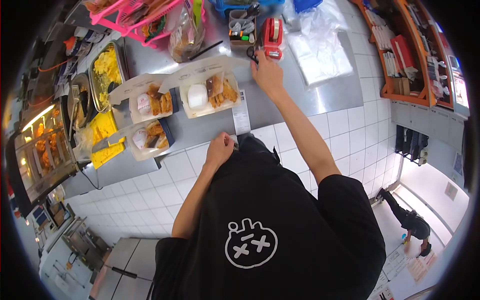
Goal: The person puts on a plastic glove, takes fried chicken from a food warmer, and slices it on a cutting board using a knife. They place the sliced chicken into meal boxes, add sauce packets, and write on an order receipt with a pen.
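Observation:
My right hand (268,76) reaches over the steel counter, its fingertips closed at a black looped handle (252,53), which looks like scissors, beside a red tape dispenser (273,37). Down at the counter's front edge, my left hand (220,149) has curled fingers around something small and pale that I cannot make out. A printed paper slip (241,116) lies between the hands, hanging toward the edge. To its left, an open box (209,112) holds fried pieces and a white round container. Two more open food boxes (137,117) (145,154) stand farther left.
A pink basket (131,22) and a cup of pens (242,36) stand at the back. Clear plastic bags (320,57) lie on the right. On the left are a yellow food tray (107,70) and a yellow board (107,142). Another person (416,226) is at lower right.

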Demonstrator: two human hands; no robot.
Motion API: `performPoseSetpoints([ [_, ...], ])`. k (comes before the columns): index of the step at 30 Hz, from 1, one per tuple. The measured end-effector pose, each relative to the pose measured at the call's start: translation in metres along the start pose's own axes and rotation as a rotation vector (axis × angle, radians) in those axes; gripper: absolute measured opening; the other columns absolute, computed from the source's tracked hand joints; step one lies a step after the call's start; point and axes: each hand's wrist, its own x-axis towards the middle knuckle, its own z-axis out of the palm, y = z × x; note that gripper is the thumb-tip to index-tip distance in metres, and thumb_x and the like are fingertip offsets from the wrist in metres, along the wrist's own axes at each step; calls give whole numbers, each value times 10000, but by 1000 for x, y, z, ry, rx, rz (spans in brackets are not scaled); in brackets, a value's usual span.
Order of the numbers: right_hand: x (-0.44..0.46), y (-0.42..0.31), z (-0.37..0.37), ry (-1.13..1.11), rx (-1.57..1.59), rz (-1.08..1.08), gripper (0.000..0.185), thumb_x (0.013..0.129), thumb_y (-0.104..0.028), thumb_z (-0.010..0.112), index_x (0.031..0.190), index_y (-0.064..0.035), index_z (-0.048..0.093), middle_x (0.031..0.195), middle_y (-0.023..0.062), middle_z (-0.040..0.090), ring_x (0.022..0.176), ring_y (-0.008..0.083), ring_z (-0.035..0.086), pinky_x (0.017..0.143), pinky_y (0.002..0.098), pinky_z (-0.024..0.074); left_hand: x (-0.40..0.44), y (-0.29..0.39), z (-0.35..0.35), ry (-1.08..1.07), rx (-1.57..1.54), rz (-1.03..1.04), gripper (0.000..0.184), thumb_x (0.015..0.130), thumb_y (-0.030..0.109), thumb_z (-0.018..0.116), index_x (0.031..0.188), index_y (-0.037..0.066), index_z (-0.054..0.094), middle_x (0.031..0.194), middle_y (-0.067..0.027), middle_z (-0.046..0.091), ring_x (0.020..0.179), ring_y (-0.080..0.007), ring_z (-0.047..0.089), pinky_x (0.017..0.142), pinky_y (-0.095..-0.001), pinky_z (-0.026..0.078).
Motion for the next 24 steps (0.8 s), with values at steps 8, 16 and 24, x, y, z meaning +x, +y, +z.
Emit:
performPoseSetpoints([
  [8, -6, -17, -5, 38, -24, 10, 301, 907, -185, 652, 1183, -108, 563, 1065, 220, 670, 823, 419, 705, 679, 535, 555, -30, -21, 2, 54, -231, -4, 182, 943, 195, 605, 970, 18, 641, 878, -177, 736, 812, -319, 726, 753, -410, 559],
  [16, 12, -10, 9, -7, -256, -218, 375, 833, -138, 680, 1198, -116, 597, 1088, 183, 548, 815, 388, 707, 663, 470, 584, -61, -67, 31, 45, -349, 15, 189, 962, 197, 608, 995, 16, 655, 839, -126, 723, 762, -222, 692, 736, -356, 547],
  [24, 17, 4, 12, -292, -356, -428, 330, 883, -121, 606, 1206, -50, 604, 1300, 211, 541, 907, 402, 717, 774, 498, 603, -58, -59, 20, -15, -443, 20, 177, 990, 178, 588, 1008, 14, 655, 899, -107, 722, 819, -190, 691, 765, -331, 548],
])
